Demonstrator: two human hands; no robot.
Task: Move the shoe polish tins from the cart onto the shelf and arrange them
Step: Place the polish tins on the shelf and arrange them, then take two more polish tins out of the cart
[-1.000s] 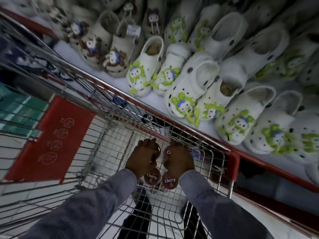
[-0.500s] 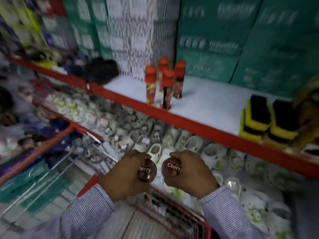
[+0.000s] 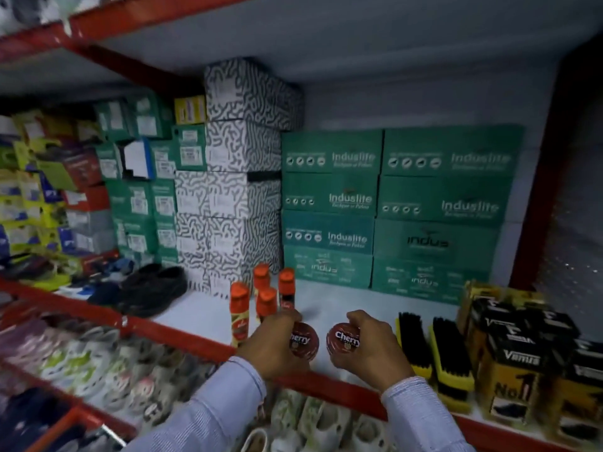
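White shelf board (image 3: 342, 298) with red front edge, bare patch between orange-capped polish bottles (image 3: 239, 313) and black brushes (image 3: 452, 353), no tins set down yet. Left hand (image 3: 272, 347) gripping one Cherry tin (image 3: 303, 339), right hand (image 3: 368, 349) gripping another Cherry tin (image 3: 344, 340), both just above that patch. Placing and arranging probably still ahead; cart out of view.

1. 4 orange-capped bottles (image 3: 261, 300) upright, clustered.
2. 2 yellow-backed brushes (image 3: 434, 350) side by side, right of them.
3. Green Induslite boxes (image 3: 391, 203) stacked behind.
4. Black-white patterned boxes (image 3: 235, 177) left of those.
5. Black-yellow Venus cartons (image 3: 522, 360) far right.
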